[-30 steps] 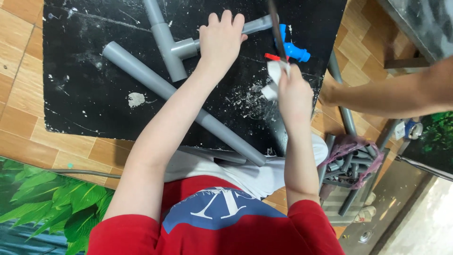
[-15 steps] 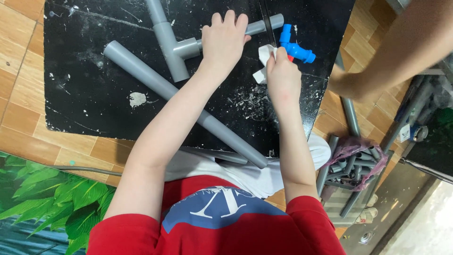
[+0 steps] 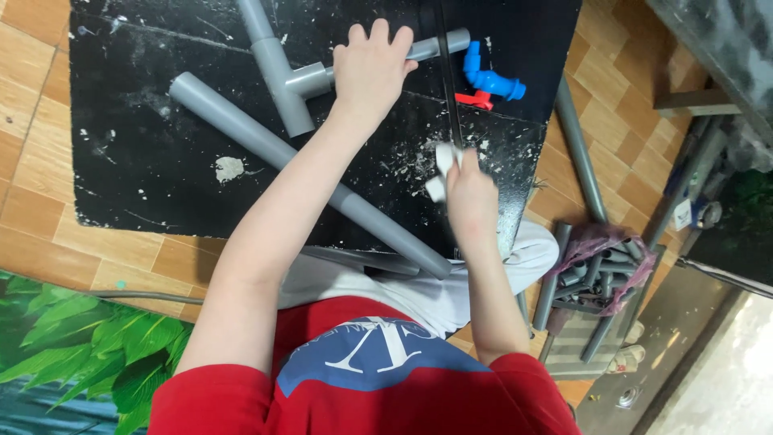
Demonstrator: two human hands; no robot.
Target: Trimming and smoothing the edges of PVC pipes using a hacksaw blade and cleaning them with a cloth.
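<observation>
Grey pipe tee assembly (image 3: 282,72) lies at the upper middle of the frame on a black tabletop (image 3: 145,169): one pipe runs down from the top edge, and a side branch runs right toward a thin grey pipe end (image 3: 447,42). The left hand (image 3: 369,68) lies flat over that side branch, fingers spread and pointing up the frame, palm pressing down on the pipe rather than curled around it.

The right hand (image 3: 471,197) sits lower, in the middle right of the frame, closed around a small white piece (image 3: 441,171) that sticks out above the knuckles; what kind of piece it is cannot be told. A thin dark rod (image 3: 448,80) runs from the top edge down to just above this hand, crossing the thin grey pipe end.

Just right of the rod lies a blue plastic tap (image 3: 487,79) with a red handle (image 3: 475,100), apart from both hands. A long grey pipe (image 3: 306,169) lies slantwise across the tabletop from upper left to lower right, passing under the left forearm. White shavings (image 3: 419,161) are scattered on the black surface near the right hand.

At the right of the frame, on the tiled floor (image 3: 32,97), a basket of short grey pipe offcuts (image 3: 600,270) stands beside another grey pipe (image 3: 580,153) lying along the tabletop's edge. Green leaves (image 3: 72,346) fill the lower left corner.
</observation>
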